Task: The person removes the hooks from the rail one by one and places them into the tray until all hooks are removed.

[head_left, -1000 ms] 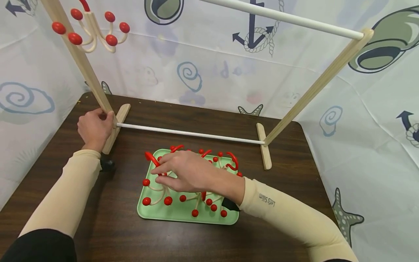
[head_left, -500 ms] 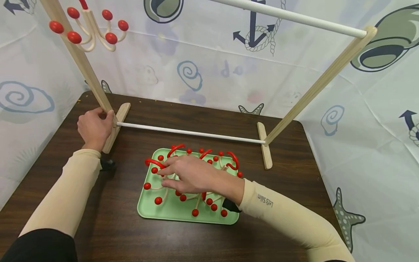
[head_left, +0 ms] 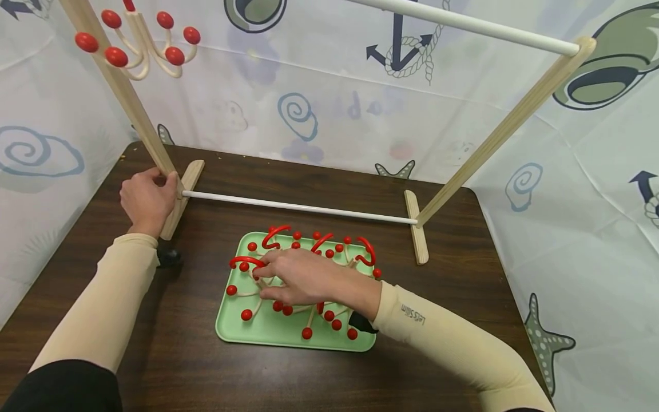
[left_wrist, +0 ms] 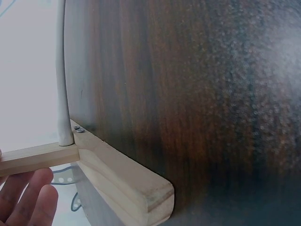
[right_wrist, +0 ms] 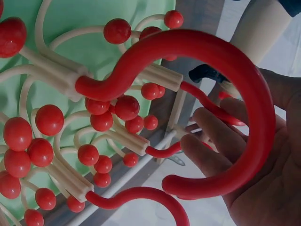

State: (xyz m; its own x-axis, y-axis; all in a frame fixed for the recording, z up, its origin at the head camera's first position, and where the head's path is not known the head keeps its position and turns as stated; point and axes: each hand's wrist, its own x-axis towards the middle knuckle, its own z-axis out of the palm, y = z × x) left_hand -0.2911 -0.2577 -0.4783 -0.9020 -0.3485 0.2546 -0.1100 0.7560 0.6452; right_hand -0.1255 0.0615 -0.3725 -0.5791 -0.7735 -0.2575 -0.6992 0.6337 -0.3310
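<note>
In the head view my left hand (head_left: 148,200) grips the foot of the left wooden post (head_left: 123,94), its fingers curled behind the post (left_wrist: 40,157) in the left wrist view. My right hand (head_left: 306,277) hovers palm down over a green tray (head_left: 262,335) that bears several cream, many-armed hangers with red balls and red hooks. Its thumb and fingertips are apart beside the left hanger, whose red hook (head_left: 247,261) lies toward the left edge. Close to the palm in the right wrist view curves a large red hook (right_wrist: 254,141); the fingers are relaxed.
A similar hanger (head_left: 141,43) hangs at the upper left. White bars (head_left: 298,206) join the left post to the right wooden post (head_left: 504,134), which stands on a wooden foot (head_left: 416,229). Behind the dark table (head_left: 170,355) hangs a printed curtain (head_left: 345,74).
The left hanger's hook has tipped down toward the left, and its balls have swung round. My right hand has shifted slightly right. The left hand keeps its grip on the post.
</note>
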